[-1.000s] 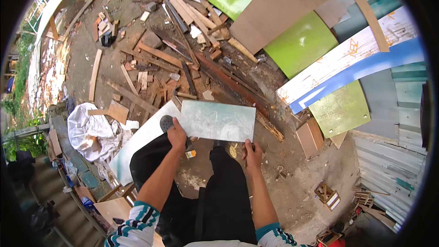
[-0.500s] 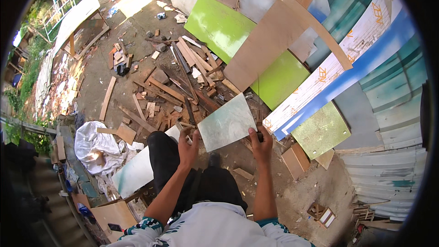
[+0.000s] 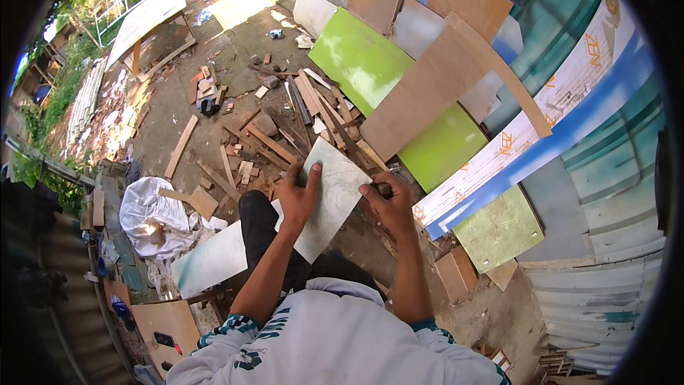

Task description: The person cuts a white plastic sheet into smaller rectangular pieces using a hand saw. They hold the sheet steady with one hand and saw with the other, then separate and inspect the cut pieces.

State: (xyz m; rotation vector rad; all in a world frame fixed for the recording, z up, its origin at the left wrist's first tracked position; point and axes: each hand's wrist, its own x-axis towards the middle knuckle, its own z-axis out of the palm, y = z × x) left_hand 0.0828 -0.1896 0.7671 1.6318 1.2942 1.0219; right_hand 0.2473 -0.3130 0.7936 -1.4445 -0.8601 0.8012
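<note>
A pale grey-green rectangular panel [image 3: 335, 192] is held in front of me, tilted over my lap. My left hand [image 3: 296, 199] grips its left edge, thumb lying on the face and fingers behind. At the right corner my right hand [image 3: 393, 208] pinches the panel between thumb and fingers. Something dark shows by the curled right fingers, too hidden to name. Beside my left knee lies another pale panel [image 3: 210, 260] with a greenish end, partly covered by my leg.
Ahead lies a heap of wood offcuts [image 3: 267, 139]. Green boards [image 3: 363, 57] and a large brown board [image 3: 427, 85] lean along the right wall. A white sack [image 3: 153, 217] sits at left, and a phone [image 3: 165, 340] rests on a tan board [image 3: 153, 317].
The held panel has turned, its lower end now nearer my lap. My left hand has moved up with its thumb onto the face; my right hand has come left and up.
</note>
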